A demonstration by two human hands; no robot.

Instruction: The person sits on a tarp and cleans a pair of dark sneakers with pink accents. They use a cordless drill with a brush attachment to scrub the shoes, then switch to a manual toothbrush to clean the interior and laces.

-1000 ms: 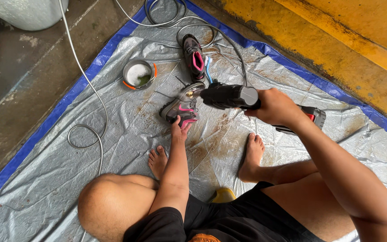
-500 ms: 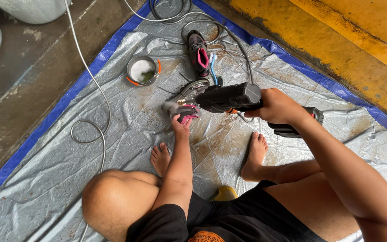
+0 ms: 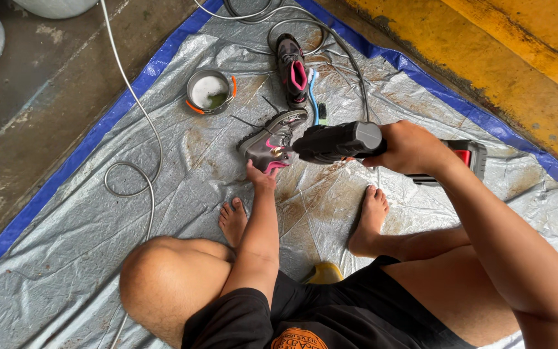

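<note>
A grey and pink shoe (image 3: 269,143) is held at its heel by the left hand (image 3: 261,177), fingers closed on it, propped toe-up on the silver tarpaulin (image 3: 66,258) just ahead of the bare feet. A black power tool (image 3: 337,141) is gripped firmly by the right hand (image 3: 408,147), its nose touching the side of the shoe. Compared with a second ago, the tool has been brought slightly closer against the shoe and the shoe tilted a little more upright (the view has also shifted nearer); work on the shoe's side appears to be under way. A second shoe (image 3: 292,71), a blue brush (image 3: 313,97) and a small bowl (image 3: 209,92) lie beyond, near a hose (image 3: 138,116)
</note>
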